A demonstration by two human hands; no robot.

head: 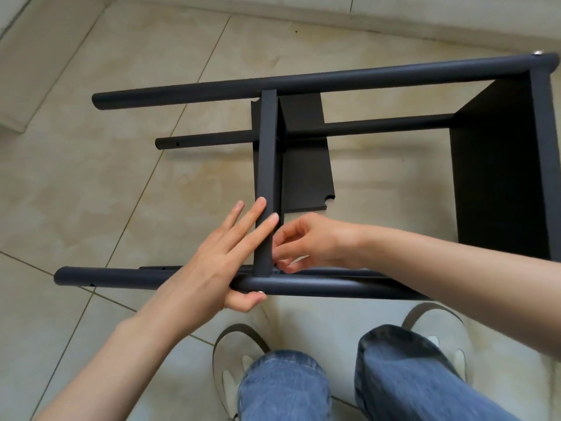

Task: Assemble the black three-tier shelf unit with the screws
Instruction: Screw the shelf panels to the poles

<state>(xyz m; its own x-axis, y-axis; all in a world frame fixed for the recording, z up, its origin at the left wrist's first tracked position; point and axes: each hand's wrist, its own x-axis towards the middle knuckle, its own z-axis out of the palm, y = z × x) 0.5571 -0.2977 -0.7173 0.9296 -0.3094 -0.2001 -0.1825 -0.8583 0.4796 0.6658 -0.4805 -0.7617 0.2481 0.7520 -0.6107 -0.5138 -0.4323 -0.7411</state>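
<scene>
Shelf frame [303,83] lying on its side on the tile floor [91,177], long poles running left to right. Near pole [121,276] sits closest to the person, and the left hand [218,256] is on it: thumb tucked under the pole beside a small silver screw head [260,292], fingers [258,214] straight and flat against the edge of the middle shelf [267,183], bracing rather than clutching. That shelf edge runs straight away from the person and meets the near pole end-on, right between the two hands. Just to its right, the right hand [309,241], fingers curled in a pinch at the joint; what it pinches is too small to tell, likely a screw. The end shelf [498,177] at the far right is already mounted.
</scene>
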